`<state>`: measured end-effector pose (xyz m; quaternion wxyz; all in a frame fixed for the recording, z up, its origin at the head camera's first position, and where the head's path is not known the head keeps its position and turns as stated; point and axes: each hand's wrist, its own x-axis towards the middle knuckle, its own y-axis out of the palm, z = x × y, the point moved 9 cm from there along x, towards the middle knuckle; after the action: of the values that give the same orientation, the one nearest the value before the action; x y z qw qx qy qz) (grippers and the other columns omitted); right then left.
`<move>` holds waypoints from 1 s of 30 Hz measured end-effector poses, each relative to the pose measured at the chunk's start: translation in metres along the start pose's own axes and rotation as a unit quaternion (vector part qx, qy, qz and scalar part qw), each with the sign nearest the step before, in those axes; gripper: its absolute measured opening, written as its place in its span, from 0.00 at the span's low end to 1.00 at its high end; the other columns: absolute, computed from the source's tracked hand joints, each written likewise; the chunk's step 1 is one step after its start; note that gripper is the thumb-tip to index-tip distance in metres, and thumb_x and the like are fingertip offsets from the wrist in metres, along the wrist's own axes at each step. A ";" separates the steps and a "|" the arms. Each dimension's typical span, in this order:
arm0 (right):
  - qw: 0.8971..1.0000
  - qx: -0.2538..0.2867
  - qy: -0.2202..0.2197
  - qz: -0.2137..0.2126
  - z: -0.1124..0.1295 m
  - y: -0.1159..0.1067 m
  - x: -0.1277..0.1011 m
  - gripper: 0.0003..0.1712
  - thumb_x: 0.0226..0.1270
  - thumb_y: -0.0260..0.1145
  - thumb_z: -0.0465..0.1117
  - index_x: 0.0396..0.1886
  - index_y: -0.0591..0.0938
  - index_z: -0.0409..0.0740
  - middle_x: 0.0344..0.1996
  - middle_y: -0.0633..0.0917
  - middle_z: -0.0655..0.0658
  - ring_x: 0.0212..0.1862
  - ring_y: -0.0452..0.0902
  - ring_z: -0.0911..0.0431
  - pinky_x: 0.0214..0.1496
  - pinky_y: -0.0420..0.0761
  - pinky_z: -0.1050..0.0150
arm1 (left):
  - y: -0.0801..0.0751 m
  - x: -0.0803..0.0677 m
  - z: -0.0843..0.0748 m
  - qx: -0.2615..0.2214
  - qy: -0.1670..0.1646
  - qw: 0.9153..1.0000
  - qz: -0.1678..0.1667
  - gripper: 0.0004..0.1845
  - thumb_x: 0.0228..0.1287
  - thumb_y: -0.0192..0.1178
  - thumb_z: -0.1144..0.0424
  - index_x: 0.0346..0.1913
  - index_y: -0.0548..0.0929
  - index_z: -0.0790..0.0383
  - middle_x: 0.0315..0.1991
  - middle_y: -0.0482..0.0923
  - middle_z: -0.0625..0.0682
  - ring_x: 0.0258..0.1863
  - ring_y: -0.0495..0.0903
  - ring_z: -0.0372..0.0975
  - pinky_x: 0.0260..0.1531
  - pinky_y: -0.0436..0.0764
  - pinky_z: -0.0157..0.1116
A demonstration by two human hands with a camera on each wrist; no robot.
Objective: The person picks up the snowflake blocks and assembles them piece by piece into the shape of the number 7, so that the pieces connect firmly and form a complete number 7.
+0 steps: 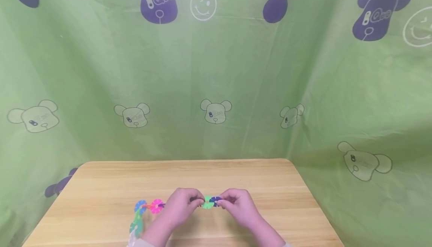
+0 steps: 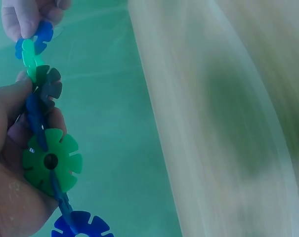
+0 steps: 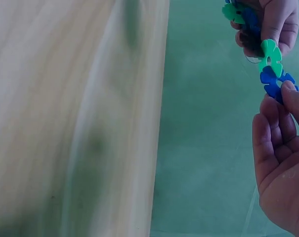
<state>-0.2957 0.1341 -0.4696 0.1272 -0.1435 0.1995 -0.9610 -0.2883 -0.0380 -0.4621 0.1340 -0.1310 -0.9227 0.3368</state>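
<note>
Both forearms enter from 6 o'clock and meet low over the wooden table. The left hand and right hand each pinch one chain of snowflake discs; about six discs show, trailing toward 9 o'clock

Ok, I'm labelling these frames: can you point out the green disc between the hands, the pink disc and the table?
green disc [image 1: 207, 202], head view, its face between both hands.
pink disc [image 1: 156, 206], head view, centre of its face.
table [image 1: 189, 173], head view, bare wood behind the hands.
</note>
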 end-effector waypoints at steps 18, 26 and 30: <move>0.974 0.047 0.061 0.214 -0.011 0.022 -0.002 0.14 0.71 0.58 0.47 0.37 0.86 0.45 0.24 0.85 0.49 0.24 0.79 0.59 0.27 0.82 0.62 | 0.022 -0.005 -0.020 0.006 0.062 0.993 0.103 0.03 0.61 0.63 0.54 0.34 0.86 0.45 0.29 0.81 0.31 0.30 0.77 0.24 0.36 0.79 0.27; 0.956 0.131 0.070 0.254 -0.022 0.035 -0.009 0.13 0.67 0.62 0.42 0.37 0.85 0.37 0.25 0.86 0.51 0.24 0.76 0.65 0.30 0.79 0.70 | 0.025 -0.007 -0.038 0.066 0.096 0.989 0.086 0.05 0.61 0.63 0.53 0.38 0.86 0.45 0.32 0.81 0.31 0.34 0.78 0.25 0.42 0.80 0.31; 0.958 0.137 0.074 0.239 -0.025 0.030 -0.009 0.13 0.67 0.62 0.43 0.37 0.84 0.36 0.26 0.85 0.50 0.24 0.76 0.65 0.29 0.79 0.70 | 0.003 -0.006 -0.038 0.098 0.110 0.989 -0.024 0.11 0.55 0.67 0.49 0.41 0.85 0.43 0.40 0.82 0.34 0.42 0.79 0.30 0.50 0.78 0.39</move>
<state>-0.2899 0.1184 -0.5058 0.3566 -0.0012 0.1035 -0.9285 -0.2694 -0.0152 -0.4372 0.2553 -0.1315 -0.8676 0.4059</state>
